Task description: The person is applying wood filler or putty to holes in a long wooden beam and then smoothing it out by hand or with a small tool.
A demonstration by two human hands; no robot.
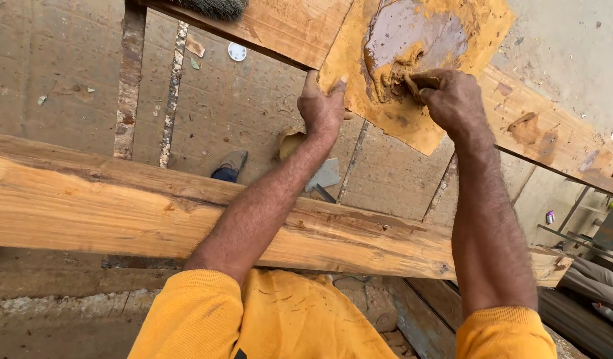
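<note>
no packages, labels, signs or screens can be made out here.

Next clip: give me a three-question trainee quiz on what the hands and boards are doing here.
1. True or false: the left hand grips the edge of the paste-smeared sheet.
2. What does the right hand press into the putty pile? A) brush B) small scraper C) hammer
3. Fill in: the thick plank passes ____ both forearms.

Key: 1 true; 2 B, the small scraper; 3 under.
</note>
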